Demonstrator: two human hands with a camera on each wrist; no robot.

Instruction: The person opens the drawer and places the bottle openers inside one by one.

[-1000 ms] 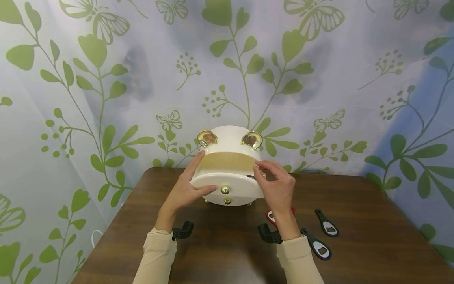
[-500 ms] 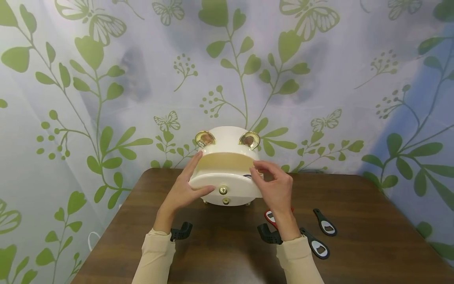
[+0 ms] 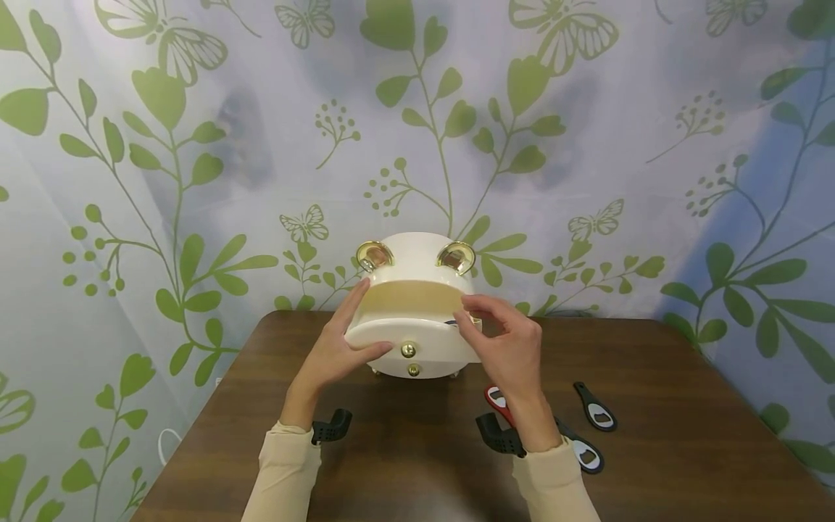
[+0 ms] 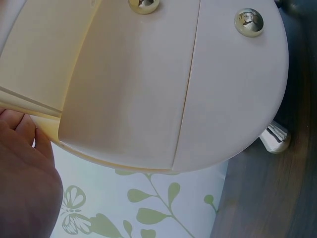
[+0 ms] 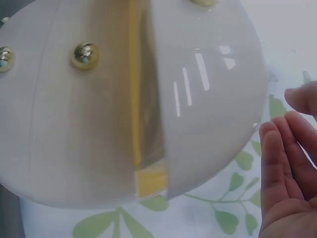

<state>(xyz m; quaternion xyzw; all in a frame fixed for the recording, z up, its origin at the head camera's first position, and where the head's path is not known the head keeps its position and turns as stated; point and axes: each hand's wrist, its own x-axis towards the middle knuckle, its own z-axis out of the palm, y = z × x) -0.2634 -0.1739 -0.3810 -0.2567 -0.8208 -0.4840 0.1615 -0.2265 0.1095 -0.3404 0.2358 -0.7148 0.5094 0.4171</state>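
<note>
A cream rounded drawer box (image 3: 417,254) with gold ears stands at the back of the table. Its upper drawer (image 3: 433,341) is pulled out, and a dark blue curved edge (image 3: 450,322) shows inside at the right. My left hand (image 3: 333,348) rests against the box's left side, thumb laid over the drawer front. In the left wrist view, the fingers (image 4: 27,130) touch the side by the drawer opening. My right hand (image 3: 509,344) is beside the drawer's right end. The right wrist view shows its fingers (image 5: 280,158) extended, thumb apart, holding nothing.
On the brown table (image 3: 404,457), a red bottle opener (image 3: 496,397) and a black one (image 3: 587,455) lie partly behind the right forearm. Another black bottle opener (image 3: 596,412) is farther right. A leaf-patterned curtain (image 3: 417,145) hangs close behind the box.
The head view has shifted a little, so the scene slides left. My right hand has moved slightly right relative to the box; my left hand keeps its place on the side.
</note>
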